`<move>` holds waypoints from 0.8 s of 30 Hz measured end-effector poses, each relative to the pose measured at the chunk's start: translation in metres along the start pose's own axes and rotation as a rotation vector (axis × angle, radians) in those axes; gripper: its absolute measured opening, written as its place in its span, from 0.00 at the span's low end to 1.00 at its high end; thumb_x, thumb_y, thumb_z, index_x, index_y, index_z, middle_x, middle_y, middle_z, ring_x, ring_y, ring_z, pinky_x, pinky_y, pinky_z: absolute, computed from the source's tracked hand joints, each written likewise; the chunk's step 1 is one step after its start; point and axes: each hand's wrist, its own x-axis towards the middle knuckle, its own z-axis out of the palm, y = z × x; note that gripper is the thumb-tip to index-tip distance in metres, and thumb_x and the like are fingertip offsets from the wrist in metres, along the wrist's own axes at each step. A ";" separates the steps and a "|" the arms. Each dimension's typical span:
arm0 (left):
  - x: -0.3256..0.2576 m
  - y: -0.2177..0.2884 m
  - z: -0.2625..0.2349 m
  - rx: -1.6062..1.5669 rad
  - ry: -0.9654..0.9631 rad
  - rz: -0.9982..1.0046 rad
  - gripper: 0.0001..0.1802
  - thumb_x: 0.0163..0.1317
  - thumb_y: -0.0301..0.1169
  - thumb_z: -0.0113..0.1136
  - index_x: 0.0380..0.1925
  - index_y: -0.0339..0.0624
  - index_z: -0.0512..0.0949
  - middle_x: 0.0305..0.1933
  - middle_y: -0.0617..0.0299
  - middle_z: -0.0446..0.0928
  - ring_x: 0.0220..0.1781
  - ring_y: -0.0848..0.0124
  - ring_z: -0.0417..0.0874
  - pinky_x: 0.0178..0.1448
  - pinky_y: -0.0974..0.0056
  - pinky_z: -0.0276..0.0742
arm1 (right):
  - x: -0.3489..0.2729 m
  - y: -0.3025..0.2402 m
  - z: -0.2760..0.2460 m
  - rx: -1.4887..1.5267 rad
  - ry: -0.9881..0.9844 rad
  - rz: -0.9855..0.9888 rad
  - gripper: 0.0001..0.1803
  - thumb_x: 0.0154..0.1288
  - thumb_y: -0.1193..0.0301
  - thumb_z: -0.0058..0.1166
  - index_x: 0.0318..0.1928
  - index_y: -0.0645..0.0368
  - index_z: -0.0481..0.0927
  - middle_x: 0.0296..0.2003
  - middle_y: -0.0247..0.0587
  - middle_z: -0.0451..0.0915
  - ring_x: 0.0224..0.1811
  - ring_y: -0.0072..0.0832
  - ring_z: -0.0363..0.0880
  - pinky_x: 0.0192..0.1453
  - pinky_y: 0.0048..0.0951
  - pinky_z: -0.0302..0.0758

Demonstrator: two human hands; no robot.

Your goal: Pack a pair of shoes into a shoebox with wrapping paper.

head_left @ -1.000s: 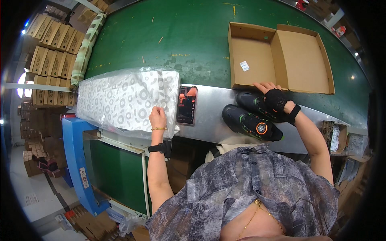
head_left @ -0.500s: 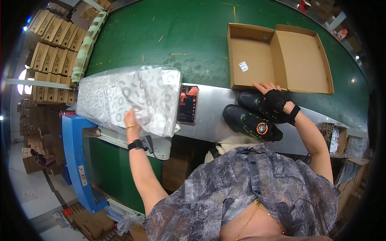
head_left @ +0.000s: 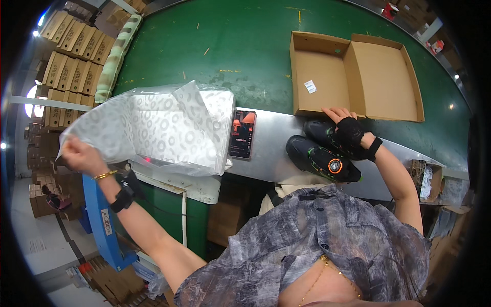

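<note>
My left hand (head_left: 84,156) pinches the corner of a printed tissue paper sheet (head_left: 105,125), lifting it off to the left of the stack. Beneath it lies the stack of white patterned tissue paper (head_left: 171,128) in a clear plastic bag. My right hand (head_left: 349,128), in a black fingerless glove, rests over the far shoe of a black pair, its fingers stretched out toward the front wall of an open cardboard shoebox (head_left: 386,77). The nearer black shoe (head_left: 322,158), with green trim and an orange round badge, lies beside it on the metal edge.
A phone (head_left: 242,134) with a lit screen lies between the tissue stack and the shoes. Behind stretches the green conveyor belt (head_left: 235,46). A blue machine frame (head_left: 97,220) stands at lower left, and stacked shoeboxes (head_left: 76,41) fill the far left.
My left hand has swung left from the middle of the tissue stack, pulling the top sheet with it. My right hand, the shoes and the box have stayed about where they were.
</note>
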 end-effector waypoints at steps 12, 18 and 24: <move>-0.051 0.293 -0.004 -1.239 -0.887 -0.030 0.10 0.65 0.31 0.46 0.35 0.33 0.69 0.49 0.55 0.71 0.33 0.80 0.75 0.31 0.74 0.74 | -0.040 -0.083 -0.122 0.927 0.025 -0.321 0.43 0.46 0.65 0.62 0.63 0.57 0.55 0.58 0.46 0.63 0.56 0.33 0.67 0.58 0.31 0.64; -0.097 0.415 0.016 -1.445 -1.294 -0.040 0.12 0.63 0.33 0.50 0.35 0.32 0.68 0.44 0.51 0.72 0.34 0.66 0.81 0.35 0.72 0.77 | -0.029 -0.094 -0.135 1.505 0.335 -0.304 0.22 0.55 0.63 0.59 0.46 0.63 0.72 0.38 0.37 0.76 0.42 0.22 0.74 0.45 0.23 0.72; -0.128 0.460 0.057 -1.403 -0.926 0.402 0.27 0.52 0.40 0.62 0.45 0.31 0.68 0.55 0.37 0.62 0.46 0.54 0.76 0.47 0.58 0.73 | 0.003 0.016 -0.114 1.500 0.624 0.073 0.14 0.56 0.70 0.55 0.42 0.63 0.72 0.29 0.35 0.75 0.28 0.19 0.75 0.33 0.18 0.73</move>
